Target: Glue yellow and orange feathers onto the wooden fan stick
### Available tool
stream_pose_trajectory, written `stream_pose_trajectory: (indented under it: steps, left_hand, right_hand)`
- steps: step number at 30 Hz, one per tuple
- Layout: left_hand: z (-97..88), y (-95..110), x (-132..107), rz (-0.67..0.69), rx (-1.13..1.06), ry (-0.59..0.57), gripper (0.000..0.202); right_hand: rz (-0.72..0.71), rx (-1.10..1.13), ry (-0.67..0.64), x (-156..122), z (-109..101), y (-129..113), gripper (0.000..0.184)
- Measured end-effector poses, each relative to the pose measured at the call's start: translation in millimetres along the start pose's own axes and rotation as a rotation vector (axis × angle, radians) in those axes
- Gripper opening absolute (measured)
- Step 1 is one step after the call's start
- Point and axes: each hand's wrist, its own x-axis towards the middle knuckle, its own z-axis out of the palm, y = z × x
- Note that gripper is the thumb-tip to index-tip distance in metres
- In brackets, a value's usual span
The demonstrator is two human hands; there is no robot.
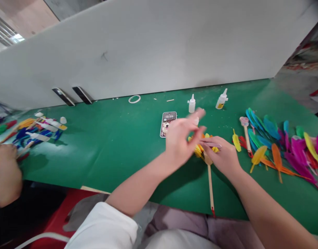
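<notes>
left hand [177, 141]: open, fingers spread, blurred, near yellow feathers [198, 151]. right hand [225, 154]: closed on a slim tool [212, 144], at the upper end of a wooden stick [210, 185].

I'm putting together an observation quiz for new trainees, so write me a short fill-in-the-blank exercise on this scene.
1. The tabletop is coloured ____.
2. The wooden stick ends, nearest the person, in a ____ tip.
3. The phone lies nearer the person's ____ hand.
4. Loose feathers lie to the ____ of the right hand.

Missing words: green; red; left; right.
</notes>
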Motion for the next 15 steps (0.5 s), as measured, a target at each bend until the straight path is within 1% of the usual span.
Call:
stream_pose_trajectory:
  steps: [2, 3, 4, 6, 8, 10, 12, 14, 15]
  left_hand:
    - [7.8, -17, 14, -0.06, -0.004, 0.033, 0.058]
    - [13.8, -27, 22, -0.089, 0.002, 0.021, 0.073]
    - [21.1, -36, 29, -0.119, 0.015, -0.008, 0.088]
    - [37.9, -51, 39, -0.136, 0.054, -0.166, 0.095]
    - [54.1, -59, 45, -0.197, 0.085, -0.296, 0.093]
    - [65.3, -62, 48, -0.243, 0.133, -0.358, 0.084]
    - [68.8, -63, 50, -0.243, 0.169, -0.374, 0.063]
    - [64.1, -61, 49, -0.203, 0.17, -0.346, 0.04]
    - [59.0, -60, 47, -0.179, 0.157, -0.313, 0.032]
  right_hand:
    - [-0.005, 0.022, 0.019, 1, -1, -2, 0.016]
    - [-0.005, 0.023, 0.015, 2, -1, -2, 0.015]
    - [-0.006, 0.022, 0.011, 2, -1, -3, 0.015]
    - [-0.01, 0.022, 0.017, 3, -1, -4, 0.014]
    - [-0.011, 0.02, 0.031, 3, -2, -4, 0.013]
    - [-0.006, 0.02, 0.028, 3, -2, -4, 0.012]
    - [0.001, 0.02, 0.02, 3, -2, -4, 0.012]
    - [0.01, 0.023, 0.015, 3, -3, -5, 0.012]
    - [0.011, 0.024, 0.017, 3, -3, -5, 0.011]
